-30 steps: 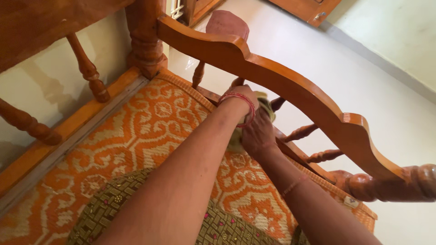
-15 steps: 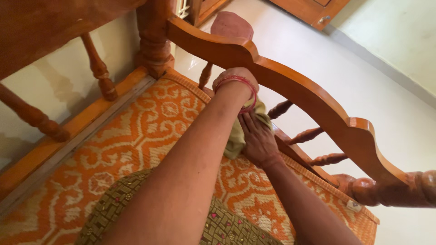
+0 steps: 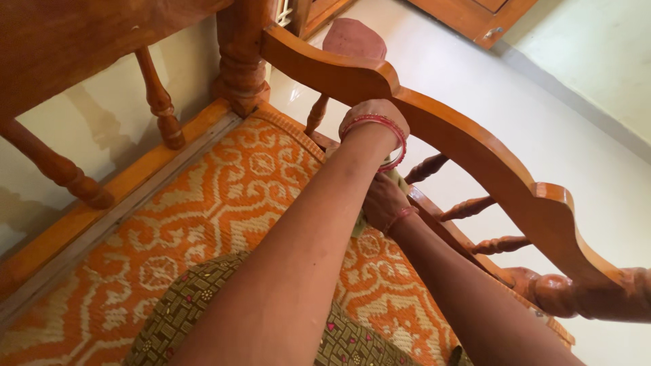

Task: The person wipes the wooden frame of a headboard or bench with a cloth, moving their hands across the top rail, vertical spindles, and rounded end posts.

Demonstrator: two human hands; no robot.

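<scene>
Cloth bunched under armrest, axis unclear; right hand grips it, left hand closed on armrest.

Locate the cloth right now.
Head view, centre: the pale green cloth is mostly hidden between the left hand and right hand, just under the curved wooden armrest, above the orange seat mat.

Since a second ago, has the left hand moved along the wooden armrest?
Yes. The left hand has slid up the curved wooden armrest toward the corner post; it sat lower on the rail, nearer the spindles, before.
</scene>
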